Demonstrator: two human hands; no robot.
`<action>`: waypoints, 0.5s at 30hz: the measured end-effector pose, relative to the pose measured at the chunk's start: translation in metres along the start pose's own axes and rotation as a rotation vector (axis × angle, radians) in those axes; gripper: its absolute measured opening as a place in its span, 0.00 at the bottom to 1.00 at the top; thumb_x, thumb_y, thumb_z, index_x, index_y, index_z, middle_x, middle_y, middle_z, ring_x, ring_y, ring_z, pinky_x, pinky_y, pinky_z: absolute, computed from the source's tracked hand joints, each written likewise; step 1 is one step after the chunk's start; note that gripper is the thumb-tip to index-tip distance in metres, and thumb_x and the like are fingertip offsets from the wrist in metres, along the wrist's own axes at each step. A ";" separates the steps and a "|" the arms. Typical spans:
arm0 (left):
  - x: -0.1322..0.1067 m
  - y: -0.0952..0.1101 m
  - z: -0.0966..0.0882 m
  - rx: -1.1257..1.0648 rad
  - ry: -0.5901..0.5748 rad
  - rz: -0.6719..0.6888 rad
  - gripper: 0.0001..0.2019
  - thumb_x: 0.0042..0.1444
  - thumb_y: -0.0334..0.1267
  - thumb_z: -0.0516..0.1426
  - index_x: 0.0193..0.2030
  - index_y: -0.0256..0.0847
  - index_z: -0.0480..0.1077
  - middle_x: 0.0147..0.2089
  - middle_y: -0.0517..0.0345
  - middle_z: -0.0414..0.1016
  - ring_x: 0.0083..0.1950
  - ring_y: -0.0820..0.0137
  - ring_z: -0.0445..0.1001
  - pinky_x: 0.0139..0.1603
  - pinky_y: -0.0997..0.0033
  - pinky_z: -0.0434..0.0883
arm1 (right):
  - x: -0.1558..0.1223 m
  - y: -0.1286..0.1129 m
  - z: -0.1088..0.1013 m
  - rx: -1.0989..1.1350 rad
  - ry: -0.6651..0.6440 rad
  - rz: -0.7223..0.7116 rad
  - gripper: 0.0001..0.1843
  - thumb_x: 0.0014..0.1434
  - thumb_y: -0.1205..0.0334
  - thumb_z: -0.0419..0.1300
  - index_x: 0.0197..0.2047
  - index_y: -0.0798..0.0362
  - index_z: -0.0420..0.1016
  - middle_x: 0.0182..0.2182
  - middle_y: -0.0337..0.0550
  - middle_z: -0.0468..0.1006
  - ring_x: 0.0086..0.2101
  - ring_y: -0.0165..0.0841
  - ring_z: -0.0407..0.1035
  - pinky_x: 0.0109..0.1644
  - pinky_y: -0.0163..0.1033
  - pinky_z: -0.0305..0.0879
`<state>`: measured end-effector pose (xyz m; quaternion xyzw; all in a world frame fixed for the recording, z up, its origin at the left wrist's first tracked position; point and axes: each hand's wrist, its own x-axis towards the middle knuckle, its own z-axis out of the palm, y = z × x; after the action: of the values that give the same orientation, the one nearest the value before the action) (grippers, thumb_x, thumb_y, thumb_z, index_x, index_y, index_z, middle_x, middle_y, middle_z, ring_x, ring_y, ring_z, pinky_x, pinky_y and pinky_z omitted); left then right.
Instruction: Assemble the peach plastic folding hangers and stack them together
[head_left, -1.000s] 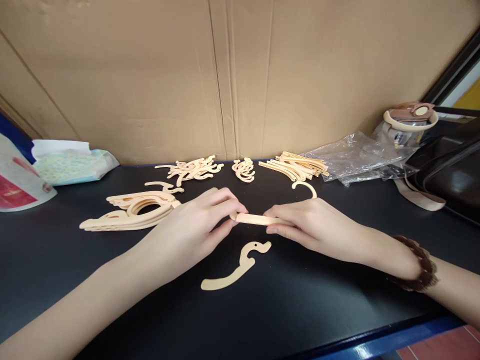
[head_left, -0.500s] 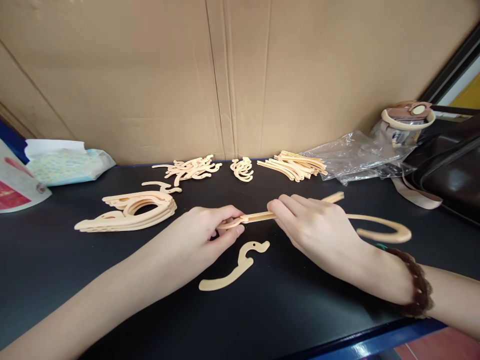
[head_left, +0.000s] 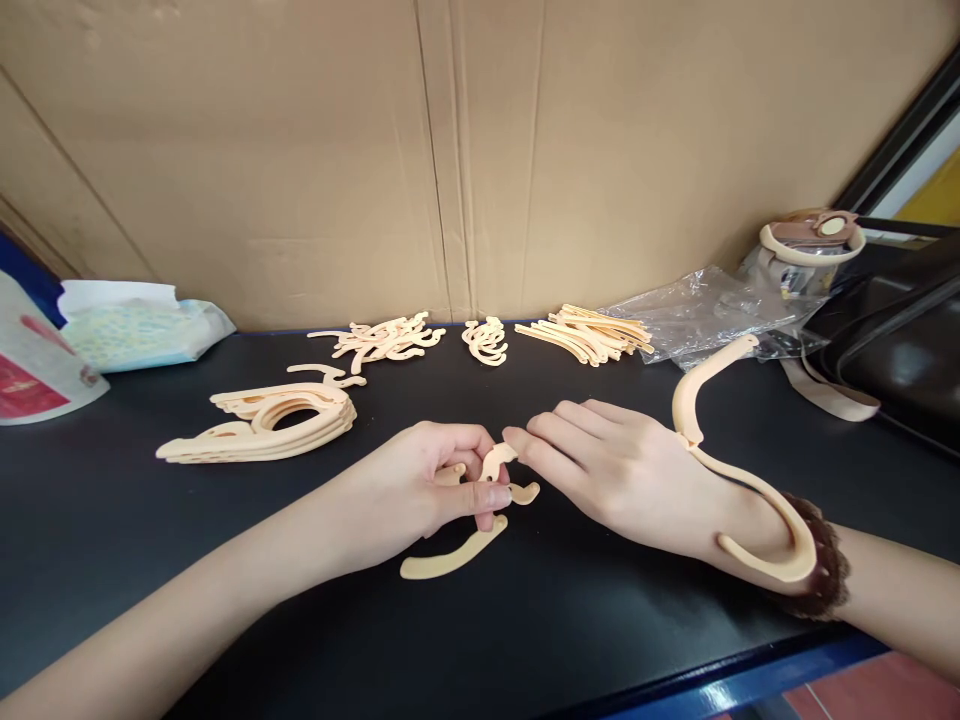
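My left hand (head_left: 442,485) is closed, thumb and fingers pinching a small cream curved plastic piece (head_left: 496,462). The fingertips of my right hand (head_left: 600,465) meet that piece from the right. My right hand is closed over a cream folding hanger (head_left: 686,400), most of which its palm hides. The hanger's hook curves over my right wrist, and one arm sticks up beyond the knuckles. Whether the pinched piece is joined to the hanger is hidden. Below my left fingers lies a loose curved hanger arm (head_left: 454,560), partly covered by them.
Stacked hanger parts (head_left: 300,430) lie at the left. Along the cardboard wall (head_left: 315,180) are piles of arms (head_left: 390,338), hooks (head_left: 486,342) and straight strips (head_left: 589,333). Plastic bags (head_left: 690,310), a lidded cup (head_left: 810,250) and a black bag (head_left: 900,320) stand right; a tissue pack (head_left: 146,330) left.
The hanger in my right hand has turned, so its hook now lies over my wrist and one arm points up. My left hand has shifted slightly right and down, over the loose arm.
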<state>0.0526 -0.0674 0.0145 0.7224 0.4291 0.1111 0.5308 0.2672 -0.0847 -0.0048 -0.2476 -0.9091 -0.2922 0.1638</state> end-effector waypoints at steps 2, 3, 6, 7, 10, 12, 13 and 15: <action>0.000 0.003 0.002 -0.035 0.020 -0.019 0.12 0.56 0.47 0.59 0.32 0.41 0.67 0.26 0.64 0.73 0.21 0.78 0.55 0.19 0.79 0.51 | 0.000 -0.002 -0.001 -0.076 0.002 -0.018 0.15 0.68 0.74 0.45 0.44 0.61 0.73 0.29 0.42 0.73 0.27 0.33 0.63 0.30 0.40 0.56; -0.001 0.004 0.003 -0.050 0.037 -0.033 0.11 0.55 0.47 0.59 0.32 0.41 0.67 0.26 0.64 0.73 0.20 0.79 0.53 0.19 0.78 0.49 | 0.001 -0.003 0.000 -0.119 0.000 -0.027 0.15 0.68 0.74 0.46 0.44 0.61 0.73 0.28 0.42 0.73 0.27 0.32 0.63 0.30 0.40 0.55; -0.001 0.005 0.005 -0.109 0.075 -0.078 0.12 0.51 0.45 0.62 0.29 0.40 0.68 0.23 0.66 0.71 0.19 0.80 0.47 0.19 0.77 0.43 | 0.001 -0.008 0.002 -0.209 -0.002 -0.035 0.13 0.67 0.75 0.46 0.45 0.64 0.72 0.27 0.43 0.72 0.25 0.32 0.64 0.28 0.40 0.56; -0.001 0.005 0.006 -0.131 0.081 -0.090 0.12 0.49 0.45 0.63 0.29 0.40 0.68 0.22 0.67 0.70 0.19 0.80 0.46 0.19 0.76 0.43 | 0.001 -0.010 0.002 -0.220 -0.006 -0.035 0.13 0.67 0.76 0.46 0.45 0.65 0.72 0.27 0.43 0.72 0.25 0.32 0.65 0.27 0.40 0.56; 0.000 0.001 0.008 -0.104 0.100 -0.108 0.12 0.47 0.45 0.64 0.26 0.41 0.68 0.21 0.67 0.71 0.19 0.79 0.50 0.20 0.76 0.48 | 0.002 -0.013 0.005 -0.198 -0.044 -0.020 0.15 0.65 0.78 0.45 0.45 0.65 0.71 0.27 0.44 0.73 0.25 0.32 0.67 0.27 0.39 0.58; 0.000 -0.002 0.009 0.088 0.198 -0.083 0.11 0.50 0.45 0.61 0.24 0.42 0.68 0.23 0.65 0.74 0.22 0.75 0.60 0.24 0.75 0.54 | 0.001 -0.012 0.006 -0.140 -0.077 0.033 0.15 0.62 0.79 0.45 0.45 0.64 0.71 0.27 0.44 0.73 0.25 0.33 0.68 0.25 0.39 0.58; 0.000 -0.004 0.008 0.197 0.252 -0.072 0.11 0.51 0.45 0.60 0.24 0.42 0.68 0.24 0.64 0.75 0.25 0.73 0.64 0.25 0.74 0.56 | 0.001 -0.010 0.007 -0.102 -0.094 0.072 0.15 0.61 0.79 0.46 0.44 0.62 0.70 0.27 0.43 0.73 0.24 0.33 0.68 0.24 0.38 0.57; 0.000 -0.006 0.006 0.338 0.327 -0.048 0.12 0.54 0.46 0.58 0.24 0.43 0.67 0.25 0.65 0.76 0.28 0.70 0.70 0.28 0.72 0.60 | 0.000 -0.004 0.008 0.007 -0.130 0.168 0.15 0.58 0.81 0.47 0.42 0.59 0.70 0.26 0.40 0.73 0.23 0.32 0.68 0.23 0.37 0.55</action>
<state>0.0533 -0.0712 0.0073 0.7629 0.5388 0.1409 0.3283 0.2636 -0.0831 -0.0129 -0.3407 -0.8949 -0.2574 0.1295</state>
